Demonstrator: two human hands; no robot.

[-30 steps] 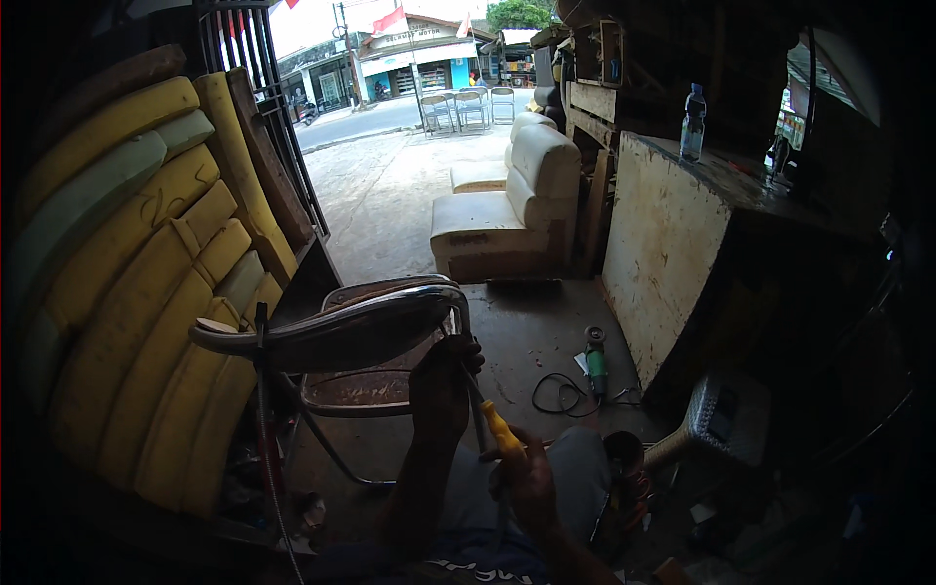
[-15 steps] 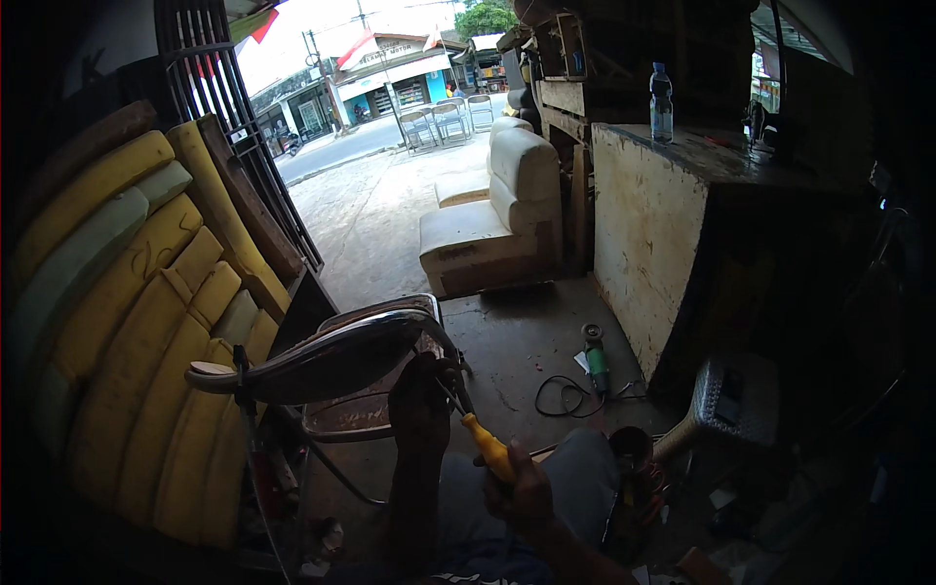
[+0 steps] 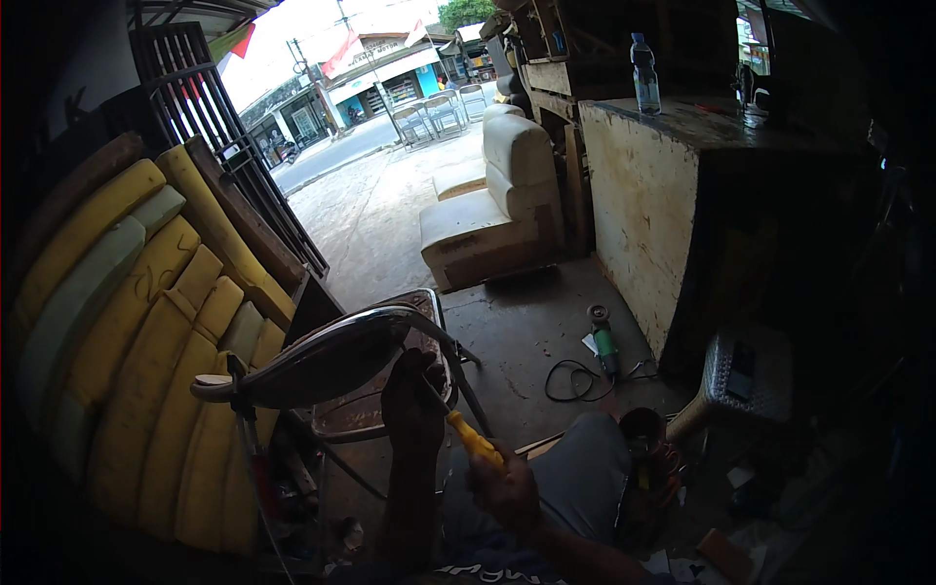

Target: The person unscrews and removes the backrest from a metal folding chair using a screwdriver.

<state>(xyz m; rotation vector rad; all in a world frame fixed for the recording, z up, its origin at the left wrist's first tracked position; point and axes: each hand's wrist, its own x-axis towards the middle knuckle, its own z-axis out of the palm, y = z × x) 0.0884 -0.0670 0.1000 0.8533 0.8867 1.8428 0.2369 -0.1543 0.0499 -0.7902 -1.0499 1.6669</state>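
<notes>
A metal-framed chair [image 3: 331,356] is tipped over in front of me, with its rounded padded part turned towards me. My right hand [image 3: 505,487] is wrapped round the yellow handle of a screwdriver [image 3: 475,441]. Its shaft slants up and left to my left hand [image 3: 414,395]. That hand is closed beside the chair's underside, near the curved metal tube. Deep shadow hides what its fingers hold and where the screwdriver's tip rests.
Yellow foam cushions [image 3: 146,361] are stacked at left. A green angle grinder [image 3: 604,346] with a black cord lies on the floor. Beyond stand a pale armchair [image 3: 487,214] and a worn cabinet [image 3: 639,214] bearing a water bottle [image 3: 644,76]. At right is a woven-pattern stool [image 3: 746,380].
The whole view has tilted slightly. My right hand and the screwdriver sit a little further left, and the chair's frame is turned a little. Both hands keep their closed grip.
</notes>
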